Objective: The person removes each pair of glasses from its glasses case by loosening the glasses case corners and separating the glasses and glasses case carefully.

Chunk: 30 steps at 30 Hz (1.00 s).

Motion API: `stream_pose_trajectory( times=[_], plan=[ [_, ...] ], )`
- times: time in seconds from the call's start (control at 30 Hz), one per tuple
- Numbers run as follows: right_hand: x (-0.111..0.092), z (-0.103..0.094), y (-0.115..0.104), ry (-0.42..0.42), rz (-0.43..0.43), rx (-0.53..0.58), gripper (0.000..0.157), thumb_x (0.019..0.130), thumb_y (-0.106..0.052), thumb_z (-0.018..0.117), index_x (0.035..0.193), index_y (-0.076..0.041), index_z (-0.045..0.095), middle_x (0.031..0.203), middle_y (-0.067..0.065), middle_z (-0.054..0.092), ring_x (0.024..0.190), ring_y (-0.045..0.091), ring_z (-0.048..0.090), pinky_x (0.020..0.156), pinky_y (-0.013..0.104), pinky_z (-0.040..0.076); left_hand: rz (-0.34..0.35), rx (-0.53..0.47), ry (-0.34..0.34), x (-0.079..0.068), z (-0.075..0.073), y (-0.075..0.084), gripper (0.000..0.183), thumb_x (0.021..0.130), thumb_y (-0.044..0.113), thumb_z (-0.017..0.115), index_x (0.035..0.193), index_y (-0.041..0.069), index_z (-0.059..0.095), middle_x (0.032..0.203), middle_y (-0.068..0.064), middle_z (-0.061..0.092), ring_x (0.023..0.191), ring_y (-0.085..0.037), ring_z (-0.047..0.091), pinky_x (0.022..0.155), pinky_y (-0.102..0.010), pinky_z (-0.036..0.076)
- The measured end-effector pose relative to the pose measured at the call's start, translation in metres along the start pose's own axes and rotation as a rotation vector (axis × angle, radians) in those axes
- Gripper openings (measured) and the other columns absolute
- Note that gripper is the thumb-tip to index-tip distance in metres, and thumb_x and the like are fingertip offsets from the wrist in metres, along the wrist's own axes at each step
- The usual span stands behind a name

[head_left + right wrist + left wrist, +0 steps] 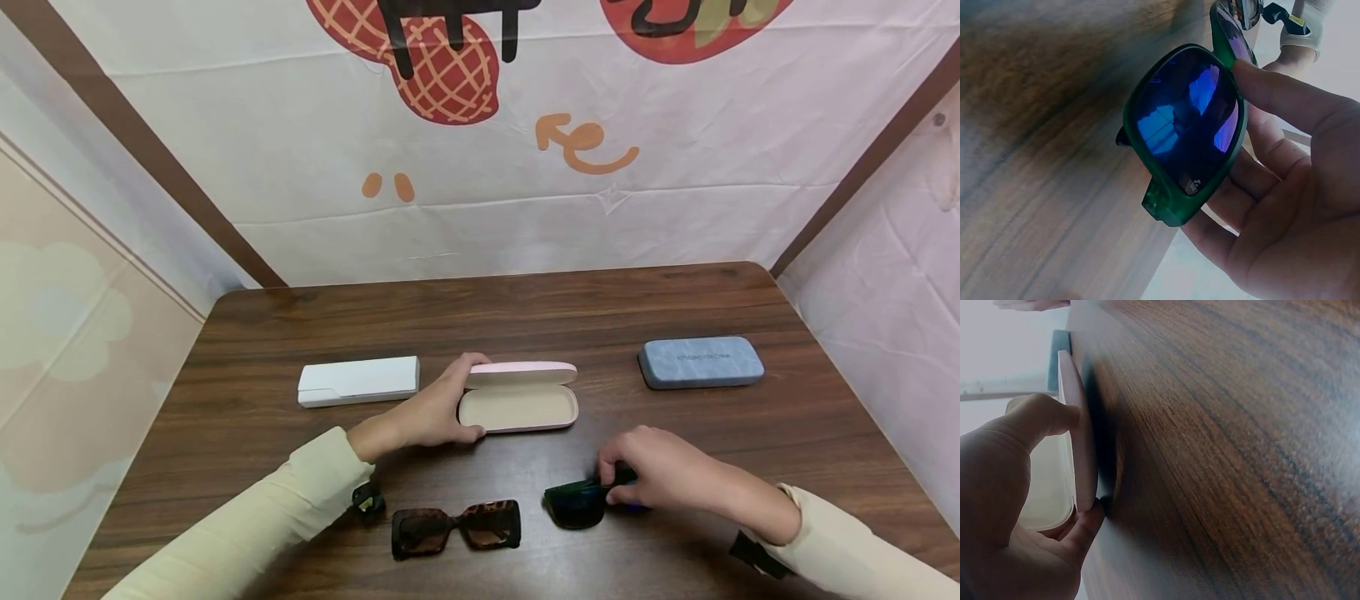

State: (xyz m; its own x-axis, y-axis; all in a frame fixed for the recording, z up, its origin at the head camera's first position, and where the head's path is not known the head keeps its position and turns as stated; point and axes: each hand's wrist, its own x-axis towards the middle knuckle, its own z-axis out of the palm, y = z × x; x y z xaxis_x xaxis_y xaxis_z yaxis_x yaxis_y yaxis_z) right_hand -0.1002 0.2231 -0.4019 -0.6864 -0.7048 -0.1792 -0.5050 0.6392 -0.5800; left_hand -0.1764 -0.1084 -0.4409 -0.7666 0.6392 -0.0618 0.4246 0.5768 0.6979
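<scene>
In the head view my left hand (438,404) grips the left end of a pink glasses case (558,423), which stands with its lid up and its cream inside bare. The left wrist view shows the thumb (1047,419) against the front wall of the pink case and a finger under its end. My right hand (663,471) pinches green-framed sunglasses (573,504) low over the table. Up close in the right wrist view, the sunglasses (1182,125) have blue mirrored lenses, with the thumb at the bridge and the fingers behind. Part of them is hidden by the hand in the head view.
Tortoiseshell sunglasses (456,529) lie near the front of the brown wooden table (450,321). A white case (360,381) is left of the pink one, and a blue case (701,362) lies to the right; both are closed. A printed cloth (300,125) hangs behind.
</scene>
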Motion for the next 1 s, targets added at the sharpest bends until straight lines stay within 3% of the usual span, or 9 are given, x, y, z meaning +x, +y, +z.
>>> stream_pose_trajectory(
  times=[1.0],
  plan=[
    [-0.007, 0.013, 0.007, -0.003, 0.025, 0.040, 0.024, 0.079, -0.018, 0.086, 0.079, -0.030, 0.065, 0.081, -0.024, 0.060, 0.073, 0.001, 0.054, 0.064, 0.025, 0.045, 0.006, -0.004, 0.006, 0.000, 0.001, 0.000, 0.089, 0.081, 0.012, 0.084, 0.149, 0.007, 0.027, 0.141, -0.015, 0.042, 0.126, -0.026, 0.047, 0.101, -0.044, 0.045]
  ],
)
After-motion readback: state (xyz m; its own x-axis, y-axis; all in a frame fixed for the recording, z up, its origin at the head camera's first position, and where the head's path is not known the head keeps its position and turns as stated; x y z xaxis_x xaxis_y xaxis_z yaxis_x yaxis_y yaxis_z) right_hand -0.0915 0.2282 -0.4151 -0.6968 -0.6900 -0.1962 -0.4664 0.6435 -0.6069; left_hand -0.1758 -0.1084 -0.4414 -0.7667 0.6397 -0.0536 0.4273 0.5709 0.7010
